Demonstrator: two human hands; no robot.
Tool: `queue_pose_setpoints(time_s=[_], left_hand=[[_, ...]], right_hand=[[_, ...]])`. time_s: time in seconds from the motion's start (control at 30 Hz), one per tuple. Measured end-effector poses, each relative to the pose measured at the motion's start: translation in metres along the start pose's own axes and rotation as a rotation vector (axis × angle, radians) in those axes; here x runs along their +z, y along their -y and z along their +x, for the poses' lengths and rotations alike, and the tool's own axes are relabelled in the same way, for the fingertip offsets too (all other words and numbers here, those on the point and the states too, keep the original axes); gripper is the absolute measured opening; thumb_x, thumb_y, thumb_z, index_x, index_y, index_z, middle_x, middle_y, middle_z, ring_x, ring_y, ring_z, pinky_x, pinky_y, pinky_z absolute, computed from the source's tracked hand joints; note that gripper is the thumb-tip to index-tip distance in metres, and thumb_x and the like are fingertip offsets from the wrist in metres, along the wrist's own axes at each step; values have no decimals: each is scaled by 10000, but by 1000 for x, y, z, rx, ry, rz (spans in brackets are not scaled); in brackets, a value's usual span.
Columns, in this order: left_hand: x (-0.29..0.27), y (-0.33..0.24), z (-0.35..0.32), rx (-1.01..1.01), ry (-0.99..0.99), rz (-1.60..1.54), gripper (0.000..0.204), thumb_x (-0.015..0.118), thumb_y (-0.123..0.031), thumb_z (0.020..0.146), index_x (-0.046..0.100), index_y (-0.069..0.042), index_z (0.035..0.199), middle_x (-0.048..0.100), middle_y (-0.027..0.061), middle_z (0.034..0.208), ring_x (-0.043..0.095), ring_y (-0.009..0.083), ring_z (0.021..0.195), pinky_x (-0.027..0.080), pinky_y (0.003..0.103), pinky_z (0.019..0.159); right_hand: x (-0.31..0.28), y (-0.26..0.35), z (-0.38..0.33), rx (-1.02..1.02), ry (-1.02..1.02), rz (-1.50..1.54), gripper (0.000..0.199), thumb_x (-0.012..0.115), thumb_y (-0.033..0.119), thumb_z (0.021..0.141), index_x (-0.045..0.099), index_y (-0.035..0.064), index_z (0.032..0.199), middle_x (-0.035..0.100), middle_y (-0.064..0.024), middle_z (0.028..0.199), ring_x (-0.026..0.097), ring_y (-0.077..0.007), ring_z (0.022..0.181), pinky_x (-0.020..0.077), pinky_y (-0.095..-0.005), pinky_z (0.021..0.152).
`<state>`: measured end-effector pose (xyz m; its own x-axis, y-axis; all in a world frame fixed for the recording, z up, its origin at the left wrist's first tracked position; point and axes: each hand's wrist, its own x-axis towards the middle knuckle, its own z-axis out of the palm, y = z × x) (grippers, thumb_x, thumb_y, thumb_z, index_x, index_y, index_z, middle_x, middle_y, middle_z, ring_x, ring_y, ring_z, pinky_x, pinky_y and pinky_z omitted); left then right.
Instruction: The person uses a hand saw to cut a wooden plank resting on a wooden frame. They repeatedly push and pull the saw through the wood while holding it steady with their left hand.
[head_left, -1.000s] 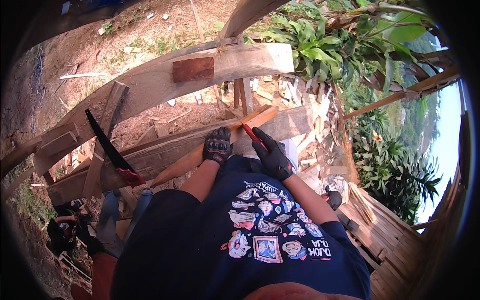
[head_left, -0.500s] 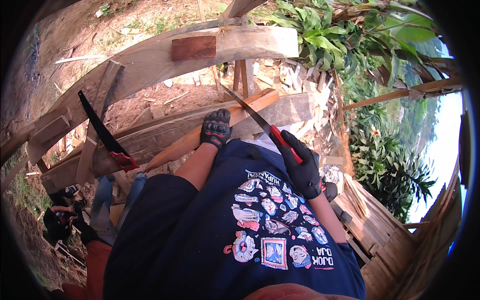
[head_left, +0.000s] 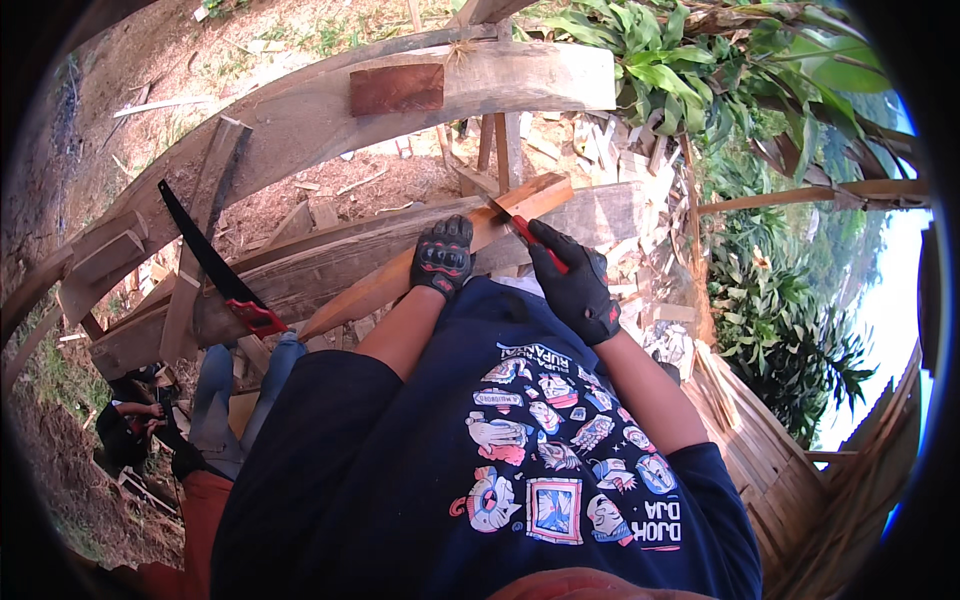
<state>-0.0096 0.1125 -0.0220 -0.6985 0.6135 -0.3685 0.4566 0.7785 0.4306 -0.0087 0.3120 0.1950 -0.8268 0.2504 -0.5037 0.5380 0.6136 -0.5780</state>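
My left hand (head_left: 442, 257), in a black glove, presses down on a reddish-brown wooden plank (head_left: 420, 265) that lies slanted across a grey timber beam (head_left: 300, 270). My right hand (head_left: 575, 285), also gloved, grips the red handle of a hand saw (head_left: 520, 228). Its short visible blade sits at the plank's upper end, right beside my left hand. My dark printed shirt fills the lower middle of the view and hides what lies beneath my arms.
A second saw (head_left: 215, 265) with a black blade and red handle leans on the beam at the left. A thick curved beam (head_left: 400, 95) with a brown block (head_left: 396, 88) spans the top. Wood offcuts litter the ground (head_left: 620, 160). Another person (head_left: 130, 430) crouches at lower left. Green plants (head_left: 760, 100) stand right.
My right hand has pushed the saw forward toward the plank, after being drawn back half a second ago. My left hand has stayed on the plank.
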Motion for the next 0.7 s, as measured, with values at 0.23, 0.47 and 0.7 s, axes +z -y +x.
queue_pose_setpoints(time_s=[0.23, 0.47, 0.7], left_hand=[[8, 1, -8, 15, -30, 27, 640, 703, -396, 964, 588, -85, 1511, 623, 156, 1523, 624, 320, 1343, 499, 484, 1105], [-5, -1, -2, -10, 55, -48, 555, 666, -338, 975, 643, -78, 1465, 665, 158, 1458, 647, 326, 1306, 510, 490, 1092], [12, 4, -1, 0, 4, -2, 651, 698, -441, 954, 606, -65, 1478, 639, 156, 1485, 625, 326, 1345, 502, 488, 1105]], right_hand=[[74, -32, 67, -68, 6, -29, 406, 631, 302, 1051, 739, 84, 1377, 785, -245, 1182, 765, -422, 1083, 592, -490, 963], [141, -39, 156, -45, 35, -100, 454, 593, 377, 1046, 738, 85, 1363, 773, -250, 1206, 736, -454, 1118, 563, -528, 1002], [45, -18, 72, -92, 0, 83, 405, 662, 331, 1048, 753, 82, 1355, 779, -239, 1229, 754, -420, 1138, 588, -469, 983]])
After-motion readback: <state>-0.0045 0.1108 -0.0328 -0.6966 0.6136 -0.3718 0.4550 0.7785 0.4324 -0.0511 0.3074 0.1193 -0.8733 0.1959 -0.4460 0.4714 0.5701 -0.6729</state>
